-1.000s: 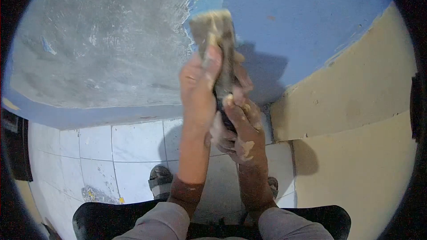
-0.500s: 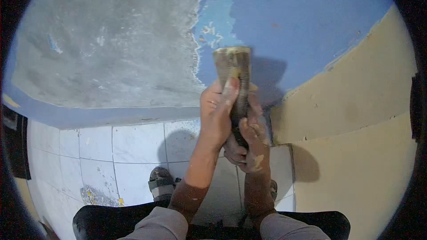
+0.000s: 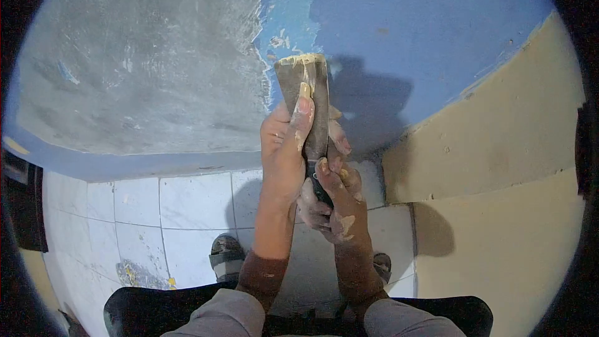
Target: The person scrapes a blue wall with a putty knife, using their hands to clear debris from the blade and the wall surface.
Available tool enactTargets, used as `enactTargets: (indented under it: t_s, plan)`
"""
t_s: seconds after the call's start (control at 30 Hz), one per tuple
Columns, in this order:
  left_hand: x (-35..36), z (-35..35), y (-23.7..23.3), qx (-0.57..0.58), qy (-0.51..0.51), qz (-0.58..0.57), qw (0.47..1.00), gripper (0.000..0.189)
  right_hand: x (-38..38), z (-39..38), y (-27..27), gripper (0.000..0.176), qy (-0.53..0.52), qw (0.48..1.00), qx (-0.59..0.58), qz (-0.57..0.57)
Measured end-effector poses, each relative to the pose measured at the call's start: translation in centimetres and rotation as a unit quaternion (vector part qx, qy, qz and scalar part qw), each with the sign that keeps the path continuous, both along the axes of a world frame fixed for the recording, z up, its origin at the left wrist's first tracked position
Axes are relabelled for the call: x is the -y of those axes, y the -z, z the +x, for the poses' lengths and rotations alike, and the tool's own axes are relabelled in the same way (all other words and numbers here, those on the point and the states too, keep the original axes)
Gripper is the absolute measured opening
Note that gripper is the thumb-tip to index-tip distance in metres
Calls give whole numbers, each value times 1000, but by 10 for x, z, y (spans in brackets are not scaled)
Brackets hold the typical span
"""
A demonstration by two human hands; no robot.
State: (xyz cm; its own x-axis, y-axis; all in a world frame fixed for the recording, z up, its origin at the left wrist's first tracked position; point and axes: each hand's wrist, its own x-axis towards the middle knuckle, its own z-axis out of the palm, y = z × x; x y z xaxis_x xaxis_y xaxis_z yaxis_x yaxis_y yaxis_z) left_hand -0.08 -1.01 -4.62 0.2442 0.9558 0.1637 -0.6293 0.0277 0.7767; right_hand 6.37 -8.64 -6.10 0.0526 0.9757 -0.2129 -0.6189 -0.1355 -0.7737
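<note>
A putty knife [image 3: 316,112] with a grey metal blade and black handle points upward in front of the wall. Pale putty lines the blade's top edge, and a streak runs down its face. My left hand [image 3: 284,143] is closed round the blade's side, its thumb lying flat on the metal. Lower down, my right hand [image 3: 340,196] wraps the handle. Dried putty marks both hands. Just above the blade edge, a light blue patch [image 3: 290,19] of worn paint shows on the blue wall [image 3: 405,25].
Bare grey plaster [image 3: 156,68] with a ragged paint edge covers the wall's left part. A beige wall [image 3: 499,150] stands at the right. Below lies a white tiled floor [image 3: 193,203] with splatters. My sandalled foot [image 3: 226,256] rests near a black seat edge [image 3: 150,306].
Both hands and the putty knife have shifted slightly left and up across the view. My grip on the blade and handle stays the same.
</note>
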Motion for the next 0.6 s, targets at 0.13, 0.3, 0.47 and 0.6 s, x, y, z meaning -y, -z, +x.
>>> enactTargets:
  t_s: [0.13, 0.3, 0.47, 0.6]
  plan:
    - [-1, -5, -1, 11, 40, -5, 999, 37, 2, -3, -5, 20, 3, 999, -42, -17]
    - [-1, -9, -3, -31, 23, 10, 999, 37, 2, -6, -3, 20, -2, 998, -63, -21]
    - [-1, -5, -9, -29, -9, 2, 1000, 36, 0, -10, -1, 25, -3, 999, -35, 13]
    - [-2, -11, -7, -37, 25, 7, 999, 35, 1, -10, 0, 22, -11, 997, -77, 9]
